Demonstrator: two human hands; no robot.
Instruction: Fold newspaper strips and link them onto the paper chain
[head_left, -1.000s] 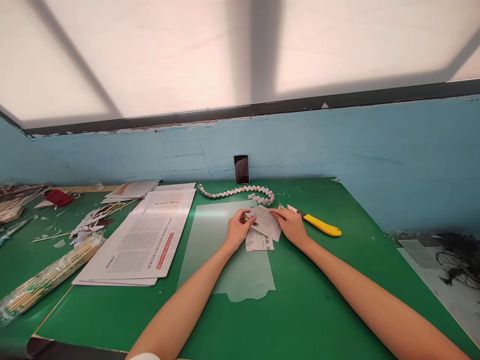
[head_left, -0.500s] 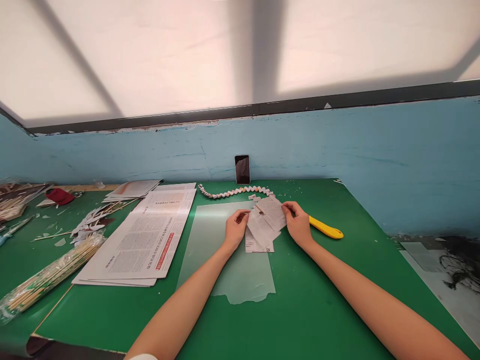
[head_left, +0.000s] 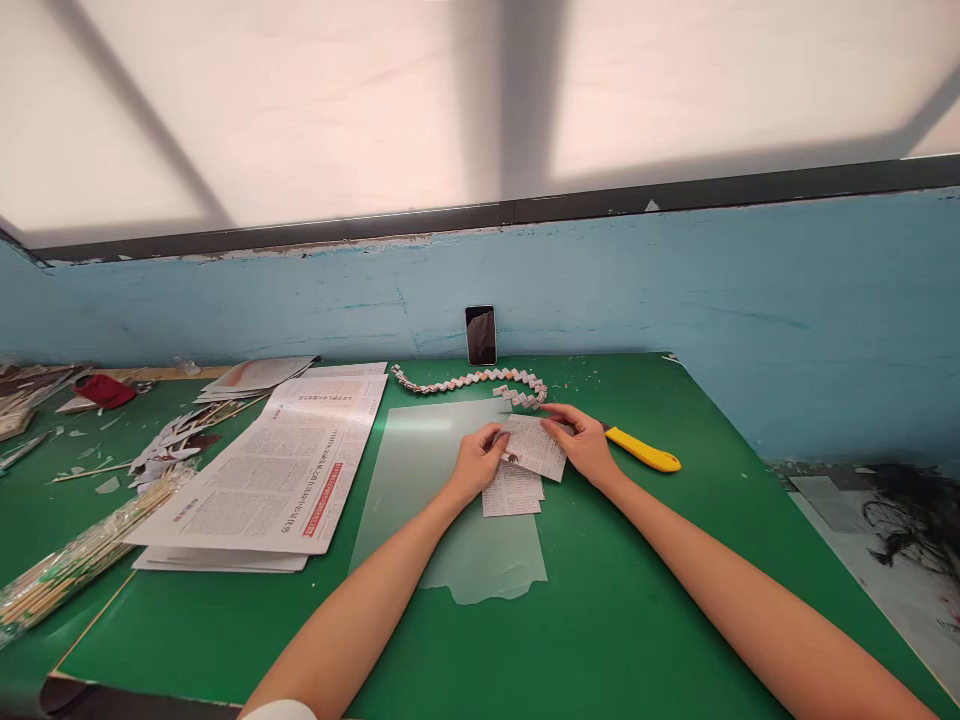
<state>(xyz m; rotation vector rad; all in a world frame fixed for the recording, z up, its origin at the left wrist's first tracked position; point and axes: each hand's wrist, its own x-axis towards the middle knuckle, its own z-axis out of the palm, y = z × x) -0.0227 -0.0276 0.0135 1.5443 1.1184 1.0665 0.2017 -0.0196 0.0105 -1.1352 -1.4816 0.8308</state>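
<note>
A dark-screened, white-edged smartphone (head_left: 481,335) stood against the pale-blue painted wall (head_left: 225,310) at the frame's centre. A plastic-wrapped bundle of slender wooden sticks (head_left: 90,555) lay at lower left, a small deep-red object (head_left: 106,391) at middle left, and a black stringy tangle (head_left: 915,515) near the right edge.

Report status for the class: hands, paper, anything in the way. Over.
Left hand gripping a newsprint piece, right hand at its upper right corner. More newsprint underneath, over the translucent sheet. Possible obstruction: yellow-handled knife beside right hand, partly hidden.
</note>
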